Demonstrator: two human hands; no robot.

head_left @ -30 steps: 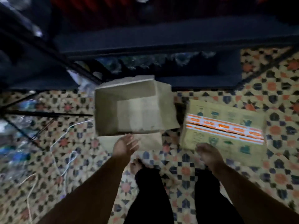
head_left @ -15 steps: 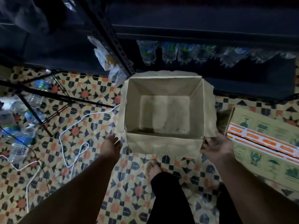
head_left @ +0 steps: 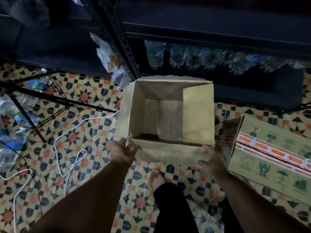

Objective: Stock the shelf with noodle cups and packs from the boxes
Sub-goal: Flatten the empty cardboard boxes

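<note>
Head view: open cardboard box (head_left: 168, 118) sits dead centre on the tiled floor (head_left: 87, 148), nothing visible inside, just the bare bottom. Right-side flap is folded in over the opening, near flap hangs down toward the person. Left hand (head_left: 123, 153) is at the box's 7 o'clock corner, fingers fairly straight against the left flap, touching rather than clamped round it. Right hand (head_left: 211, 159) is at the 5 o'clock corner on the near flap; fingers look loosely curved on the cardboard, can't tell if it's a real grip. Sealed box (head_left: 272, 155) with orange tape sits at 3 o'clock, just beside the open one, likely the next stock. No noodle cups or packs in view anywhere. Shelf (head_left: 218, 31) runs across 12 o'clock, dark, with water bottles (head_left: 193, 56) lined up under it. More bottles (head_left: 15, 132) lie on the floor at 9 o'clock by a black frame. My read: this box is done and is about to be shifted or flattened. Risks: white cable (head_left: 70, 148) loops on the floor at 8 o'clock, close to the left arm and the bare foot (head_left: 156, 178), so dragging the box left or stepping that way could snag it. Lifting by loose flaps alone could tear or fold them. Pushing forward could knock the bottle row. Light is poor, so misjudging edges is easy.
</note>
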